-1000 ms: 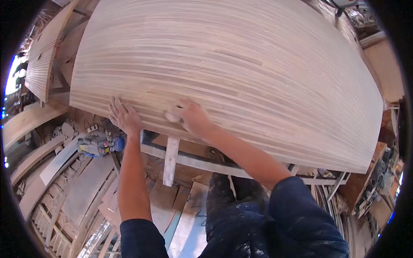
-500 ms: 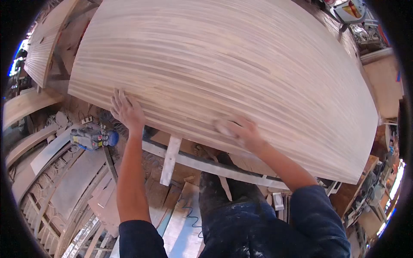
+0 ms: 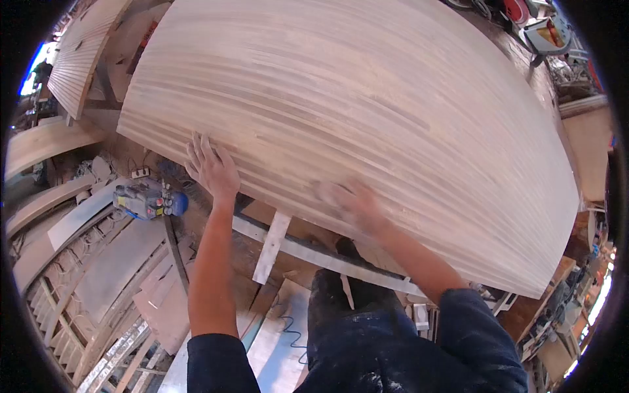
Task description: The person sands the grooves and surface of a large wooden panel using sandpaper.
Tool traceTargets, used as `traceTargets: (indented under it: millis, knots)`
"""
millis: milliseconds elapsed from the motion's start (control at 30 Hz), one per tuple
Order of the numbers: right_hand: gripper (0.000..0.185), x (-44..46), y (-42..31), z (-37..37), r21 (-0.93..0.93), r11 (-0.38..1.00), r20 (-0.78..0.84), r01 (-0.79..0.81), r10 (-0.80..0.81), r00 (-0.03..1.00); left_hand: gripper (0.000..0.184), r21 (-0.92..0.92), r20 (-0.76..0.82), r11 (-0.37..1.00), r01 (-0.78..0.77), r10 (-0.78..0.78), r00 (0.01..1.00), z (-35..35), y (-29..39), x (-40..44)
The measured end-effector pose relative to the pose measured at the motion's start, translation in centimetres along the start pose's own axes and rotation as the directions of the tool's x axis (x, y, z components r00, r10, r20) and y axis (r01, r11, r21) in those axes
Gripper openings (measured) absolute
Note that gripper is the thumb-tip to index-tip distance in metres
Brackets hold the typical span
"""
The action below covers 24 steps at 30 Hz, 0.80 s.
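Note:
A broad, curved panel of pale wooden strips (image 3: 314, 98), dusty on its surface, spans the view in front of me. My left hand (image 3: 215, 171) lies flat on its near left edge, fingers spread and holding nothing. Farther right, my right hand (image 3: 357, 204) presses on the near part of the panel, smeared by motion. Under its fingers shows a small greyish edge, too blurred to name.
Below the panel run a curved pale frame rail (image 3: 321, 257) and a short upright board (image 3: 271, 247). At the left, a dusty machine with a blue end (image 3: 149, 200) stands near stacked curved boards (image 3: 124, 268). A motorbike (image 3: 547, 36) is at the upper right.
My right hand has shifted slightly left over the panel, still blurred. The whole view has swung a little, while my left hand keeps its place on the panel's edge.

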State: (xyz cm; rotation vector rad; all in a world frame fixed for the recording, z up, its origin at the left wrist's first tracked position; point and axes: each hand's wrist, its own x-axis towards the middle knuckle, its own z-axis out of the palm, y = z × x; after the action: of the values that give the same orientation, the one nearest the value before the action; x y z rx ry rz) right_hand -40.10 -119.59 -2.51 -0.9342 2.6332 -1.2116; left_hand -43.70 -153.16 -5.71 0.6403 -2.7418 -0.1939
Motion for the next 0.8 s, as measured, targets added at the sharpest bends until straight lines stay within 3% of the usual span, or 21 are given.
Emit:
traceTargets:
  millis: [33, 67, 100, 200, 267, 333, 367, 433, 533, 567, 600, 633, 700, 800]
  knots:
    - [0.034, 3.8, -1.3, 2.4, 0.074, 0.992, 0.062, -0.104, 0.100, 0.993, 0.048, 0.001, 0.016, 1.000, 0.000, 0.000, 1.000, 0.1, -0.1, -0.3]
    - [0.036, 7.2, -0.9, 6.5, 0.073, 0.995, -0.102, 0.067, -0.059, 0.993, 0.048, 0.009, 0.018, 1.000, -0.005, 0.005, 1.000, 0.1, -0.3, -0.4]
    - [0.033, 9.9, -0.9, 10.2, -0.013, 0.999, -0.039, 0.031, -0.032, 0.999, 0.048, 0.022, 0.012, 0.999, -0.024, 0.024, 1.000, 0.2, -0.5, -0.4]
    - [0.034, 13.6, -3.4, 8.4, 0.043, 0.998, 0.019, 0.043, -0.044, 0.999, 0.047, 0.018, -0.013, 0.998, -0.066, 0.066, 0.998, 0.5, -0.9, -0.2]
    - [0.034, 10.9, -2.6, 7.3, -0.018, 0.999, 0.050, 0.030, -0.029, 0.998, 0.047, 0.003, -0.029, 0.997, -0.071, 0.071, 0.997, 0.6, -1.0, -0.7]
    - [0.036, 3.5, -1.1, 2.4, 0.048, 0.998, -0.008, -0.044, 0.044, 0.999, 0.047, 0.001, -0.031, 0.998, -0.063, 0.063, 0.998, 0.1, -0.6, -0.7]
    - [0.038, -0.3, -1.0, -1.0, 0.053, 0.948, 0.125, -0.312, 0.304, 0.944, 0.047, -0.003, -0.045, 0.999, -0.052, 0.052, 0.998, 0.3, -0.7, -0.6]
    - [0.035, -8.9, 1.5, -6.3, -0.046, 0.983, -0.003, -0.178, 0.178, 0.984, 0.046, 0.017, -0.053, 0.999, -0.042, 0.043, 0.998, 0.9, -1.1, -0.6]
    - [0.024, -17.3, 3.7, -13.2, -0.137, 0.914, -0.137, -0.381, 0.363, 0.921, 0.047, 0.089, -0.058, 0.994, -0.064, 0.069, 0.996, 1.0, -1.0, -0.8]
    - [0.022, -20.0, 5.7, -14.6, -0.078, 0.892, -0.299, -0.446, 0.406, 0.864, 0.047, 0.089, -0.079, 0.993, -0.073, 0.080, 0.994, 0.9, -0.6, -0.9]
    - [0.020, -21.8, 7.5, -15.5, -0.007, 0.868, -0.443, -0.496, 0.442, 0.780, 0.047, 0.136, -0.049, 0.957, -0.257, 0.265, 0.963, 0.7, -0.4, -1.6]
    - [0.020, -21.8, 8.0, -16.4, -0.002, 0.871, -0.447, -0.491, 0.438, 0.780, 0.048, 0.179, 0.001, 0.885, -0.430, 0.436, 0.900, -0.3, 0.2, -2.8]
    - [0.020, -22.1, 8.8, -17.7, 0.230, 0.732, -0.667, -0.641, 0.598, 0.444, 0.050, 0.050, -0.062, 0.872, -0.488, 0.490, 0.870, -1.5, 4.7, -7.8]
    - [0.021, -22.3, 10.5, -16.4, 0.173, 0.777, -0.768, -0.605, 0.491, 0.411, 0.054, -0.193, 0.094, 0.852, -0.487, 0.510, 0.855, -4.2, 12.6, -15.6]
